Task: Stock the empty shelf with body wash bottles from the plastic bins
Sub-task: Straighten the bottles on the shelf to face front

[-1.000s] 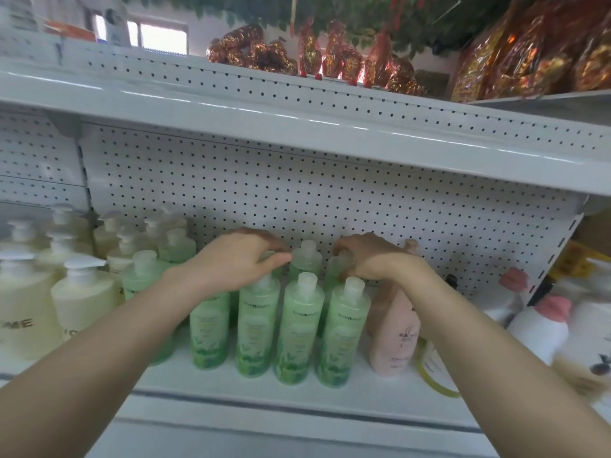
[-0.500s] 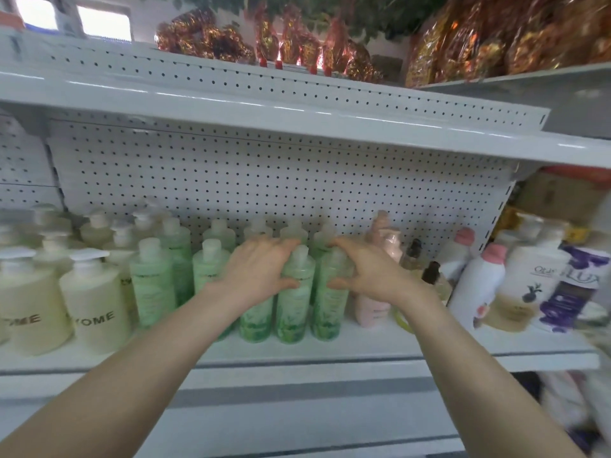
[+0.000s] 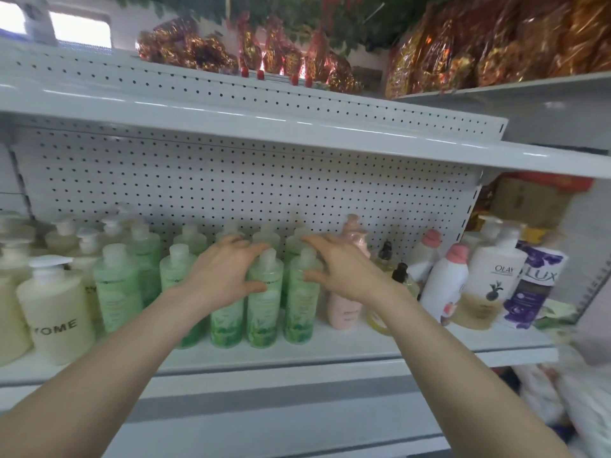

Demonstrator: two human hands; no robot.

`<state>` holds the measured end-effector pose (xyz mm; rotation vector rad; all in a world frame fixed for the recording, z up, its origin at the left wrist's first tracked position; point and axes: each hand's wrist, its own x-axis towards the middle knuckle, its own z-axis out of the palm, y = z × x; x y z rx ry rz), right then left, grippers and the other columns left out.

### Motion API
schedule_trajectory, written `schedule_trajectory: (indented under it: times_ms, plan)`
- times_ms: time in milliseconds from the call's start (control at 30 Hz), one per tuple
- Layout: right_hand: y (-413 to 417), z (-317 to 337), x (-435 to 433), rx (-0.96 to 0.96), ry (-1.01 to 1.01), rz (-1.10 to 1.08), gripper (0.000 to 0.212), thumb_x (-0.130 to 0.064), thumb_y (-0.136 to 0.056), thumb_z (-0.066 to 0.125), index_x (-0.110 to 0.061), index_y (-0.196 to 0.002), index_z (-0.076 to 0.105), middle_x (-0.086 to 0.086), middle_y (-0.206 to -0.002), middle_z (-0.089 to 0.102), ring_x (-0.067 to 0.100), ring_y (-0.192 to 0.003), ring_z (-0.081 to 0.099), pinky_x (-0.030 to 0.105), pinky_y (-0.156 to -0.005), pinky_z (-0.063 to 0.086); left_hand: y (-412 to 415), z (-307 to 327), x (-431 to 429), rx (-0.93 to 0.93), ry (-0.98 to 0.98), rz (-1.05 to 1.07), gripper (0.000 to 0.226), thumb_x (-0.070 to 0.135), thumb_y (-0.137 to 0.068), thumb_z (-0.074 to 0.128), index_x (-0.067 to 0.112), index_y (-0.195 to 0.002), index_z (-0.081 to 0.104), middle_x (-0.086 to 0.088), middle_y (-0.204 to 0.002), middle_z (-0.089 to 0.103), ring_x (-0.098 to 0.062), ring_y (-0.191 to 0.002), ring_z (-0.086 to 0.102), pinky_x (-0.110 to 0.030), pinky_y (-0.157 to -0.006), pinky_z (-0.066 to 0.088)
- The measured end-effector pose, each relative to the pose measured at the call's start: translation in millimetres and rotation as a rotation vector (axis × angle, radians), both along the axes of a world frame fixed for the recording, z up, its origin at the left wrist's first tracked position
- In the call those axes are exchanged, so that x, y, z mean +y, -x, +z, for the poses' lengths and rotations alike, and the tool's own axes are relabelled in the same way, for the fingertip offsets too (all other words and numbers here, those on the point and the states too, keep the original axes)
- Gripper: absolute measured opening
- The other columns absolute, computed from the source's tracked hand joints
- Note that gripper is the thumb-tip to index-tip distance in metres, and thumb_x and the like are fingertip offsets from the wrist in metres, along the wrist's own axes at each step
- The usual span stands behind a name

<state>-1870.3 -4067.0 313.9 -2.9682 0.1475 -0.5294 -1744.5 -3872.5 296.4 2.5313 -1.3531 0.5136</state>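
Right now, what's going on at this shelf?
A person is stocking the shelf. The left hand and right hand sit on the front green bottles, which stand upright in a row. A firm grip isn't clear. Cream pump bottles stand to their left, a pink bottle to their right.
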Motion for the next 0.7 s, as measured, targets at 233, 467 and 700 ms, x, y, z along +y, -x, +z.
schedule_trajectory:
  times_ms: [233, 467, 700]
  plan:
    - [4, 54, -104, -0.247, -0.094, -0.196, 0.039, -0.018, -0.098, 0.054, -0.027, -0.135, 0.052, 0.002, -0.128, 0.06, 0.018, -0.11, 0.059, 0.032, -0.095, 0.047, 31, 31, -53, 0.006, 0.141, -0.052, 0.064, 0.062, -0.08, 0.06, 0.03, -0.134, 0.049, 0.006, -0.132, 0.054, -0.018, -0.12, 0.047, -0.033, -0.097, 0.041]
    - [-29, 42, -156, 0.217, -0.271, -0.028, 0.067, -0.033, -0.085, 0.073, -0.033, -0.143, 0.04, -0.004, -0.139, 0.05, 0.015, -0.113, 0.056, 0.034, -0.096, 0.048, 47, 35, -121, 0.063, -0.023, -0.05, 0.076, 0.066, -0.075, 0.064, 0.025, -0.136, 0.049, 0.003, -0.129, 0.058, -0.018, -0.119, 0.051, -0.031, -0.093, 0.042]
    - [-55, 36, -174, 0.207, -0.289, 0.119, 0.037, -0.022, -0.087, 0.072, -0.027, -0.119, 0.056, -0.006, -0.117, 0.062, 0.014, -0.109, 0.06, 0.033, -0.094, 0.049, 47, 33, -150, 0.141, 0.028, -0.011, 0.067, 0.073, -0.067, 0.064, 0.03, -0.118, 0.056, 0.02, -0.091, 0.059, -0.013, -0.09, 0.057, -0.028, -0.066, 0.039]
